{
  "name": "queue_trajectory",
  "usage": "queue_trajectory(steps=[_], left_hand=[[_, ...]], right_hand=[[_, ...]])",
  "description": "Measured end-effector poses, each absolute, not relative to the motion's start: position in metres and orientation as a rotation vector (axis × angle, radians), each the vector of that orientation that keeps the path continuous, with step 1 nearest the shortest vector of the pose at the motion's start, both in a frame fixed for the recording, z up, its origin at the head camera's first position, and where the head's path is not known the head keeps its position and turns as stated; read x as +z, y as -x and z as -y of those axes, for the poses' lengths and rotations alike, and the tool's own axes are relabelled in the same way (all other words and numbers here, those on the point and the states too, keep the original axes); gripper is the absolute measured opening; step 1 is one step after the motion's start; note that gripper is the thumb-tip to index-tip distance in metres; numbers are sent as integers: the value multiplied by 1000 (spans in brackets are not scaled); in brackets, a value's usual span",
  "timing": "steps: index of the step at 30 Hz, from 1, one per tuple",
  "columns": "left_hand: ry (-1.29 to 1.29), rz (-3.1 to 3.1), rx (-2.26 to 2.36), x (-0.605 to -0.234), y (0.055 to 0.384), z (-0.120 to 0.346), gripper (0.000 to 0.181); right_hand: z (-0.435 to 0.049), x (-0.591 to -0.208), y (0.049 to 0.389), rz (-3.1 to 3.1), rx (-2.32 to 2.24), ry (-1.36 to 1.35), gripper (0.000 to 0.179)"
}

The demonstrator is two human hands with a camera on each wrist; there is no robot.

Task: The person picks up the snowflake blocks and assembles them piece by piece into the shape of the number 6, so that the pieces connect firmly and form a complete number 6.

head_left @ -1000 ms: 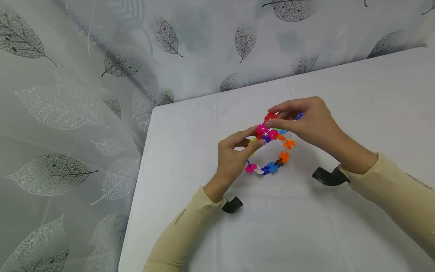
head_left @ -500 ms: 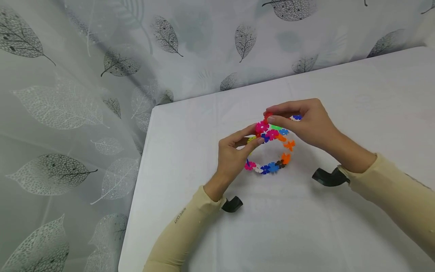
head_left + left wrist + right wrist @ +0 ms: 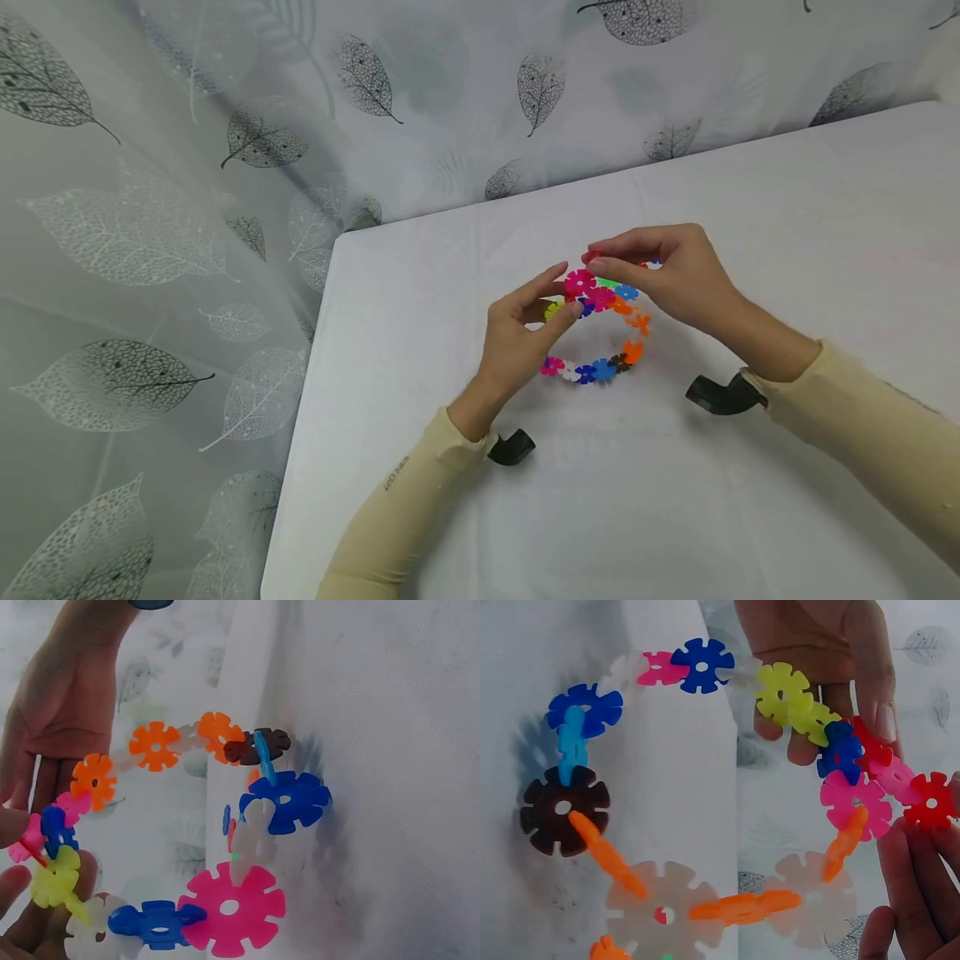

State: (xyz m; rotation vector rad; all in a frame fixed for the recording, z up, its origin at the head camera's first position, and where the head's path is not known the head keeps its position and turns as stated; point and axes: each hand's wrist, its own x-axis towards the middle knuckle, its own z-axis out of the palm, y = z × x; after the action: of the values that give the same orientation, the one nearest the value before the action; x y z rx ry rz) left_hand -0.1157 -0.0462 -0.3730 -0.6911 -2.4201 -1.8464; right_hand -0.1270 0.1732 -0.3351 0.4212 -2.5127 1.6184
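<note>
Interlocking snowflake discs form a ring, with a brown disc (image 3: 565, 808) and a large pink disc (image 3: 232, 907) along it. My left hand (image 3: 517, 342) pinches the ring near a dark blue disc (image 3: 840, 754), thumb in front and index finger raised. From there a short row of red and pink discs branches off. At its end a red disc (image 3: 930, 802) sits between the thumb and fingers of my right hand (image 3: 686, 262), which partly hide it. Beneath my hands, the ring's near side hangs at or just above the table; contact is unclear.
A white-covered table (image 3: 637, 508) lies below, its far edge against a leaf-patterned curtain (image 3: 450, 108). More discs, green (image 3: 607, 283) and light blue (image 3: 626, 292), show behind the ring. A dark curved piece juts from each sleeve cuff, one being the right piece (image 3: 723, 394).
My right hand has shifted slightly down and left, bringing the red disc closer above the pink one. My left index finger has lifted and straightened. The ring has barely moved.
</note>
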Motion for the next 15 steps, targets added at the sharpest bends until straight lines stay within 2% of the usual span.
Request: queue_trajectory(steps=[5, 9, 15], left_hand=[[658, 2518, -1805, -372, 118, 49, 52], [577, 2447, -2005, -374, 121, 50, 49], [225, 2283, -2490, -373, 126, 54, 42]], right_hand=[[-171, -341, 129, 2555, 1678, -447, 29], [-172, -341, 133, 2547, 1746, -510, 36], [-185, -345, 145, 2492, 1687, -337, 45]])
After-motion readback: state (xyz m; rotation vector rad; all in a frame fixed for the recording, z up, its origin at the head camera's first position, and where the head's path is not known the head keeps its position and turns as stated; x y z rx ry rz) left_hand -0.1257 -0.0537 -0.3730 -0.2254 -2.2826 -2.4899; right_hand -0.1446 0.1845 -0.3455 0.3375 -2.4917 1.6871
